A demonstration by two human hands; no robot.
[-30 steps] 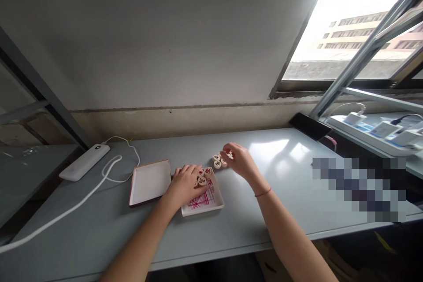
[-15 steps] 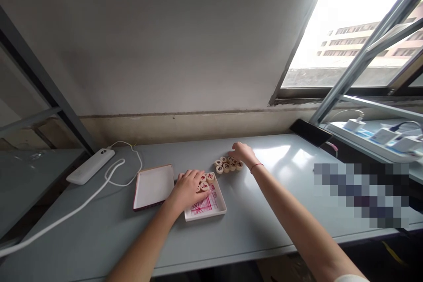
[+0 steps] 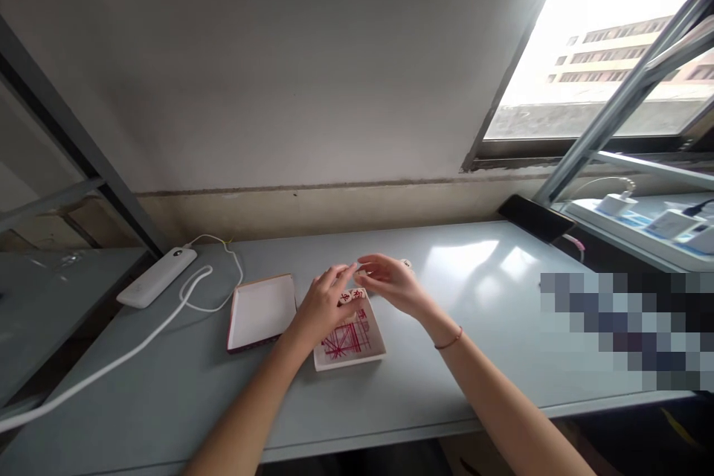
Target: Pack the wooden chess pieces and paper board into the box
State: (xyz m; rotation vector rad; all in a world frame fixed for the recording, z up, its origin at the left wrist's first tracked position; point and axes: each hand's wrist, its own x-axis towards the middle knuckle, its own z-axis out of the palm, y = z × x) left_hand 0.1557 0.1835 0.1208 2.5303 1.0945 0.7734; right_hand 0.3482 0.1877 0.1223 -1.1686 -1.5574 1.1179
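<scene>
The open white box (image 3: 350, 364), with red lines drawn on its inner floor, sits on the desk below my hands. Several round wooden xiangqi pieces with red characters (image 3: 351, 296) stand at its far end. My left hand (image 3: 323, 303) curls round these pieces, thumb on the near side, fingers on the far side. My right hand (image 3: 395, 286) is at the box's far right corner, its fingertips close to the left ones. A pale xiangqi piece (image 3: 361, 277) shows between its thumb and fingers. Behind the right hand, another xiangqi piece (image 3: 406, 264) on the desk is partly visible.
The box's lid (image 3: 262, 311) lies inside up to the left. Farther left are a white power bank (image 3: 157, 277) and its white cable (image 3: 120, 363). A dark phone-like slab (image 3: 535, 219) leans at the back right, beside a power strip with chargers (image 3: 641, 227).
My right hand has reached to the loose pieces behind the box and come back left to the box with a piece. My left hand stays round the boxed pieces, its fingers slightly raised.
</scene>
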